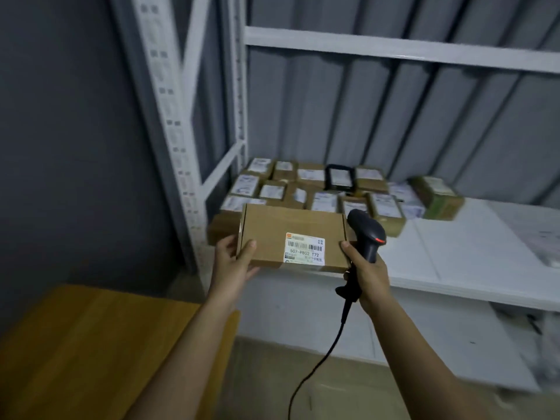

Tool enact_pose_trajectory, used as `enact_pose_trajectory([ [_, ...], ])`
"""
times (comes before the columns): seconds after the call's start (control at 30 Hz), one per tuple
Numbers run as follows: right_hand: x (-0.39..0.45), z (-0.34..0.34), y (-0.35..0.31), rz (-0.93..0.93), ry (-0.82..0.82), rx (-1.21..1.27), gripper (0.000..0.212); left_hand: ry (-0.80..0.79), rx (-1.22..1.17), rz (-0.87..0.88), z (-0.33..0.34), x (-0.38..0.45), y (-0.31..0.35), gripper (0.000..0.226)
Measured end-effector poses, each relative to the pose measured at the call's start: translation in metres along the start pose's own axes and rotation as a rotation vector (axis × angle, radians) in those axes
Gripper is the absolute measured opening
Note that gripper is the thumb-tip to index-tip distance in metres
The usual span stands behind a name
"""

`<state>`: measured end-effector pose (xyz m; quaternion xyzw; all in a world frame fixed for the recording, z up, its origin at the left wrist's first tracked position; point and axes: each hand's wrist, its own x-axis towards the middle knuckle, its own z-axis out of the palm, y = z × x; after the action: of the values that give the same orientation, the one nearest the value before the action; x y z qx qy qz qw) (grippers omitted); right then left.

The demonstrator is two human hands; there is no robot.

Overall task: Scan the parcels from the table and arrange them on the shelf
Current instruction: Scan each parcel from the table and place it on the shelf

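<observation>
A flat brown cardboard parcel (pixel 281 234) with a white barcode label facing me is held in front of the white shelf board (pixel 454 256). My left hand (pixel 235 262) grips its left end, thumb on top and fingers underneath. My right hand (pixel 365 275) holds a black corded barcode scanner (pixel 368 234) by its handle, and its thumb touches the parcel's right edge. The scanner's head rises beside the parcel's right end with a red light showing. Several labelled parcels (pixel 318 189) lie packed in rows on the shelf's left part behind the held one.
A white shelf upright (pixel 169 131) stands at the left, with an upper shelf rail (pixel 394 50) above. The wooden table (pixel 91 344) is at the lower left. The scanner cable (pixel 321 359) hangs down between my arms. A greenish parcel (pixel 436 197) sits tilted at the right of the rows.
</observation>
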<state>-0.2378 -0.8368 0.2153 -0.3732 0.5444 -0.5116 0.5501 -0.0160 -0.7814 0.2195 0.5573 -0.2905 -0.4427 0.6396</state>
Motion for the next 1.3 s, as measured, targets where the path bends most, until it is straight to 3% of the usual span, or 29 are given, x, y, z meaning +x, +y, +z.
enact_pose_trajectory([
  [0.27, 0.106, -0.143, -0.019, 0.080, 0.246, 0.113, 0.030, -0.176, -0.071, -0.106, 0.216, 0.044, -0.057, 0.060],
  [0.4, 0.138, -0.196, -0.026, 0.080, 0.334, 0.126, 0.037, -0.292, -0.046, -0.204, 0.302, 0.045, -0.078, 0.091],
  [0.6, 0.181, -0.256, -0.032, 0.089, 0.414, 0.161, 0.044, -0.386, -0.003, -0.257, 0.396, 0.072, -0.095, 0.113],
  [0.8, 0.222, -0.311, -0.043, 0.049, 0.545, 0.096, 0.033, -0.443, 0.104, -0.183, 0.470, 0.118, -0.106, 0.094],
  [1.07, 0.270, -0.372, -0.052, 0.124, 0.672, 0.054, 0.023, -0.790, 0.396, -0.286, 0.560, 0.160, -0.139, 0.083],
  [1.17, 0.274, -0.394, -0.050, 0.196, 0.638, 0.083, 0.021, -0.872, 0.463, -0.347, 0.591, 0.158, -0.166, 0.083],
  [1.3, 0.292, -0.424, -0.061, 0.261, 0.544, 0.059, 0.015, -0.935, 0.549, -0.233, 0.624, 0.153, -0.200, 0.054],
])
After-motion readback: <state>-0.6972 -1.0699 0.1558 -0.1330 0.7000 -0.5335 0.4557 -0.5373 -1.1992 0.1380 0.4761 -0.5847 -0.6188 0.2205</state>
